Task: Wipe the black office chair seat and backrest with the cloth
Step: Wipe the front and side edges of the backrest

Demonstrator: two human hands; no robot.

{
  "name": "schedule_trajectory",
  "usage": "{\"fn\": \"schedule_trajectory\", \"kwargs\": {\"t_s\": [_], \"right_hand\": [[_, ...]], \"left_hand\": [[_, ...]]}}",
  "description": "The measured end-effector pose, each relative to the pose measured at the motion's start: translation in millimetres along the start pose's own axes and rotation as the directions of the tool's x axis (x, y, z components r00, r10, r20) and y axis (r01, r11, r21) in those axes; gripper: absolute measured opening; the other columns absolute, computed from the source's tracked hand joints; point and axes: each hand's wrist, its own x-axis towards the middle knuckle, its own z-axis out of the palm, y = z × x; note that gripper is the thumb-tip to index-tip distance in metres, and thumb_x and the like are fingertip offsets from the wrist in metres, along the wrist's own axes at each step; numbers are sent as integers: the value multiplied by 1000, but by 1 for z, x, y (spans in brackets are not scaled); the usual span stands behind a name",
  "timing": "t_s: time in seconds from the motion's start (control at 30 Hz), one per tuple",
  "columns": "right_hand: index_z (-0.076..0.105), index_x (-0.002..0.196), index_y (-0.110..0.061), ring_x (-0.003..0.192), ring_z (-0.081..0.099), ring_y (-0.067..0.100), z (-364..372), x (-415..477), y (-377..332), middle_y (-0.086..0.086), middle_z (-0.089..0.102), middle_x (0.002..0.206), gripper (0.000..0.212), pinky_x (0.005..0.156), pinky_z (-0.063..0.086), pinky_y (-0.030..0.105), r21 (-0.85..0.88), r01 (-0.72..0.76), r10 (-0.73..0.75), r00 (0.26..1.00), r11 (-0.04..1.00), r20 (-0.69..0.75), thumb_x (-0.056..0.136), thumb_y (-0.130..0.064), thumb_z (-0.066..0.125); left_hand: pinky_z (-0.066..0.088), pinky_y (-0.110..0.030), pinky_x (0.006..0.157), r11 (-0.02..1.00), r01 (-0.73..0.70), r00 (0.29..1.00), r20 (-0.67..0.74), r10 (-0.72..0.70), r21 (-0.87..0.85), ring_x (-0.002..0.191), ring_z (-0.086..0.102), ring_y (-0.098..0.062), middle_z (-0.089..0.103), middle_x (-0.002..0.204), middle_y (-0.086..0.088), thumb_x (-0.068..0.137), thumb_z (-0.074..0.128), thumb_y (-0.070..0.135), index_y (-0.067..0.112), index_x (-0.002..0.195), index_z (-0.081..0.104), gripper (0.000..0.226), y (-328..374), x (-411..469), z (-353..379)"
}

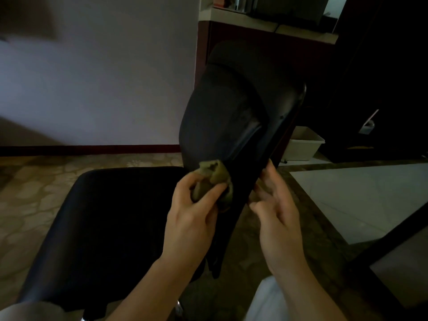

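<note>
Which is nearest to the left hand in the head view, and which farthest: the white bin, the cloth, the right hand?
1. cloth, gripped in the left hand
2. right hand, just to the right, at the backrest edge
3. bin, far back on the right

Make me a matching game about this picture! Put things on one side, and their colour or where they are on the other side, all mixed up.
Things:
1. cloth
2. seat
3. plastic box
4. right hand

Matches:
a. black
b. white
c. olive green, bunched in the left hand
d. touching the edge of the backrest

Pairs: 1-c, 2-a, 3-b, 4-d
</note>
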Motion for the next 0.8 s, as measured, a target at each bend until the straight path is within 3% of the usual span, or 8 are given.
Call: {"fn": "schedule_trajectory", "kwargs": {"t_s": [0.13, 0.27, 0.43, 0.6, 0.8], "right_hand": [[40, 152, -37, 132, 52, 0, 1, 0, 3, -21, 57, 142, 71, 110, 48, 37, 12, 9, -9, 1000, 1000, 1, 98, 10, 45], [42, 151, -37, 133, 52, 1, -1, 3, 3, -21, 57, 142, 71, 110, 47, 36, 39, 8, -8, 1000, 999, -10, 98, 11, 44], [42, 149, -40, 130, 52, -6, 0, 2, 3, -28, 56, 139, 74, 106, 47, 21, 5, 8, -8, 1000, 1000, -9, 96, 11, 48], [41, 151, -39, 131, 52, -3, 3, 0, 5, -25, 56, 141, 75, 109, 46, 34, 17, 3, -2, 1000, 1000, -19, 95, 10, 49], [39, 152, -36, 131, 53, -2, 3, 0, 4, -25, 59, 138, 76, 109, 47, 32, 39, 4, -4, 1000, 999, -7, 95, 13, 46]], "left_hand": [[47, -28, 101, 997, -81, 993, -81, 80, -1, 125, 51, -28, 42, 140, -13, 99, 57, 17, 15, 129, 68, 31, 13, 23, -2], [53, -36, 94, 997, -74, 997, 11, 74, 9, 124, 52, -33, 48, 139, -17, 96, 63, 14, 16, 133, 65, 36, 22, 44, 10], [47, -32, 95, 997, -55, 997, 57, 51, 63, 126, 50, -33, 47, 140, -16, 97, 63, 19, 17, 134, 63, 37, 16, 39, 17], [56, -38, 88, 996, -68, 997, 28, 67, 48, 122, 53, -34, 50, 137, -17, 100, 53, 27, 18, 131, 66, 35, 15, 39, 14], [55, -37, 83, 990, -97, 994, 66, 90, 103, 117, 53, -34, 54, 132, -17, 95, 59, 19, 16, 124, 70, 32, 4, 27, 18]]}}
